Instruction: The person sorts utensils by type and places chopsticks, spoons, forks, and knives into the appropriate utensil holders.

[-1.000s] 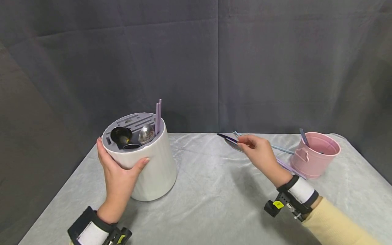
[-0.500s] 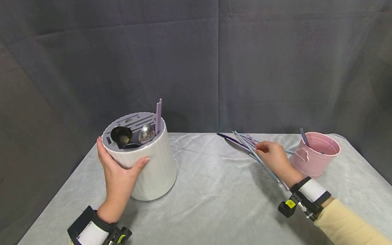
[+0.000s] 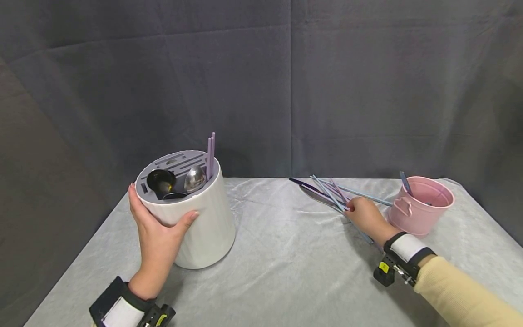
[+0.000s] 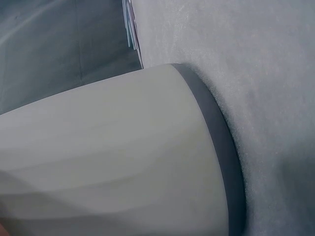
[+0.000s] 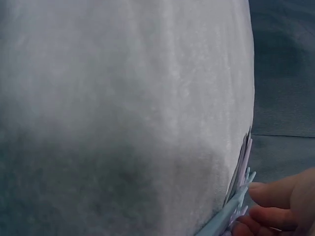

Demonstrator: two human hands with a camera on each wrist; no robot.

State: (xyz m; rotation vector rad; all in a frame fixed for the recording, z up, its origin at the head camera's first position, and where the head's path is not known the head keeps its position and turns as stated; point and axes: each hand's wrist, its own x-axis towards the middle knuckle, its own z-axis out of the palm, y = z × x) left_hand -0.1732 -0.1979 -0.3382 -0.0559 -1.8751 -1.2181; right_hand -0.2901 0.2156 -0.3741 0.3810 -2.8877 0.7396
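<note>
chopsticks [image 3: 369, 198], head view: pale blue and lavender, crossing in a loose heap on the grey cloth [image 3: 278, 268], a slim dark utensil [image 3: 303, 183] among them; to work neatly, i'd ease one out lengthwise, clear of the crossings, before raising it.
white holder [image 3: 206, 227], head view: a steadying touch suits it, i think, with the black ladle [image 3: 161, 180] and steel spoon [image 3: 195, 179] at its top.
right hand [image 3: 367, 220], head view: reaching low, thumb and fingertips drawn together at the heap, left of the pink bucket [image 3: 413, 220].
left hand [image 3: 159, 231], head view: spread against the holder's wall, thumb across the front, fingers up the side.
dark ring [image 4: 226, 162], left wrist view: the holder's base, resting on the cloth; worth keeping planted.
fingers [image 5: 271, 216], right wrist view: curled below the thumb, right by a pale blue chopstick; pinching or merely touching, i cannot tell.
</note>
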